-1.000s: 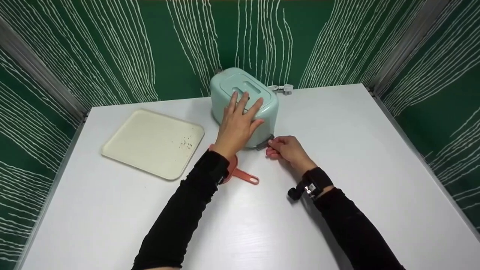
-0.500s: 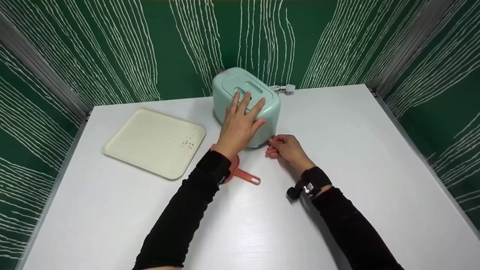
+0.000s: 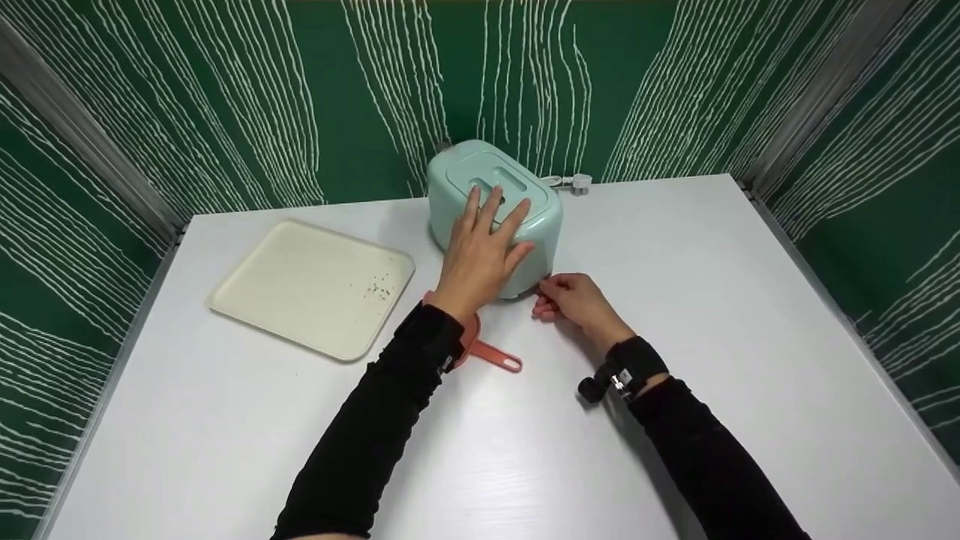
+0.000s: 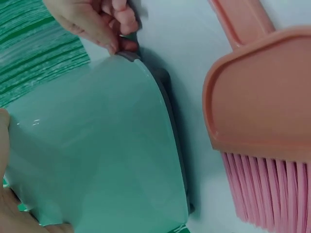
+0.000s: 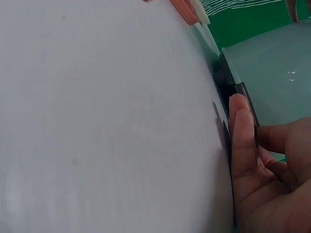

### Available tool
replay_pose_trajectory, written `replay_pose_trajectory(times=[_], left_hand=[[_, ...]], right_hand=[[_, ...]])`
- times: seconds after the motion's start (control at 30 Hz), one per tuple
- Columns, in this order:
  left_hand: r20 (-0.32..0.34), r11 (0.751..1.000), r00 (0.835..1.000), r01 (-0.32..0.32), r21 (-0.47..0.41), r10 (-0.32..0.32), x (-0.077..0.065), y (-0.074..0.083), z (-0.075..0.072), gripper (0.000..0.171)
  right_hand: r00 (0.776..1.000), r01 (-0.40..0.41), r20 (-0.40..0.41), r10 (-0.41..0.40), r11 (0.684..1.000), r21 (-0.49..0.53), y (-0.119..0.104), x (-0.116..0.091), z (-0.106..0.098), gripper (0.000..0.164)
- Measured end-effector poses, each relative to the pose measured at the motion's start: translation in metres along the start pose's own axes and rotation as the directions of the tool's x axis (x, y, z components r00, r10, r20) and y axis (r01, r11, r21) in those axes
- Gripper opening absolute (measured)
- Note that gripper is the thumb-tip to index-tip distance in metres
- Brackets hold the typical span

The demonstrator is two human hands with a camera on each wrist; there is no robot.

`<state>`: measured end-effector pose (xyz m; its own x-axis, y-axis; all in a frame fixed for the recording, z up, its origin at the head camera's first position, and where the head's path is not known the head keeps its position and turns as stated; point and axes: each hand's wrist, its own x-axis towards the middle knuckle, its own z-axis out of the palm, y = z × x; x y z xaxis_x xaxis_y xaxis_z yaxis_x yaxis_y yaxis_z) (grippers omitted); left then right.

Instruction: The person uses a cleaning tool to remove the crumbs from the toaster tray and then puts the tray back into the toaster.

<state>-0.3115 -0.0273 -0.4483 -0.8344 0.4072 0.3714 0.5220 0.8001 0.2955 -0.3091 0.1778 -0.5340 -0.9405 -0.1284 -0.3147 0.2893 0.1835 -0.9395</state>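
Observation:
A mint-green toaster (image 3: pixel 540 244) stands at the back of the white table. My left hand (image 3: pixel 480 259) rests on its top and near side with the fingers spread. Low at the toaster's near right corner, my right hand (image 3: pixel 574 300) pinches the dark grey edge of its crumb tray (image 5: pixel 245 92) between thumb and fingers. That edge sits close against the toaster's base, and most of the tray is hidden under the body. Beneath my left wrist lies a salmon-coloured brush (image 4: pixel 262 92), its pink bristles (image 4: pixel 267 191) showing in the left wrist view.
To the left lies a cream tray (image 3: pixel 300 285) with crumbs (image 3: pixel 379 289) near its right side. A white plug (image 3: pixel 580 184) is behind the toaster at the table's back edge. Green walls with white lines (image 3: pixel 375 97) enclose the table.
The crumb tray's grey edge stuck out from the toaster a second ago and has slid in to its base. My left hand keeps its place on the toaster.

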Motion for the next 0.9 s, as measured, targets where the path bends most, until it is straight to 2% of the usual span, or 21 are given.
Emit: replay_pose_trajectory(times=[0.2, 0.47, 0.67, 0.9], left_hand=[[-0.002, 0.997, 0.999, 0.044, -0.066, -0.044, -0.004, -0.008, -0.001, 0.068], [0.049, 0.984, 0.987, 0.157, -0.083, -0.153, -0.016, -0.037, -0.01, 0.078], [0.104, 0.973, 0.971, 0.224, -0.056, -0.218, -0.03, -0.065, -0.016, 0.078], [0.149, 0.958, 0.949, 0.285, -0.022, -0.279, -0.048, -0.094, -0.021, 0.076]], right_hand=[[1.0, -0.006, 0.028, 0.007, 0.998, -0.062, -0.001, -0.001, -0.002, 0.03], [1.0, 0.024, 0.016, -0.022, 0.987, -0.16, -0.003, -0.004, -0.019, 0.033], [0.991, 0.105, -0.038, -0.125, 0.938, -0.33, -0.006, -0.006, -0.038, 0.037], [0.983, 0.105, -0.091, -0.162, 0.887, -0.449, -0.011, -0.015, -0.064, 0.038]])
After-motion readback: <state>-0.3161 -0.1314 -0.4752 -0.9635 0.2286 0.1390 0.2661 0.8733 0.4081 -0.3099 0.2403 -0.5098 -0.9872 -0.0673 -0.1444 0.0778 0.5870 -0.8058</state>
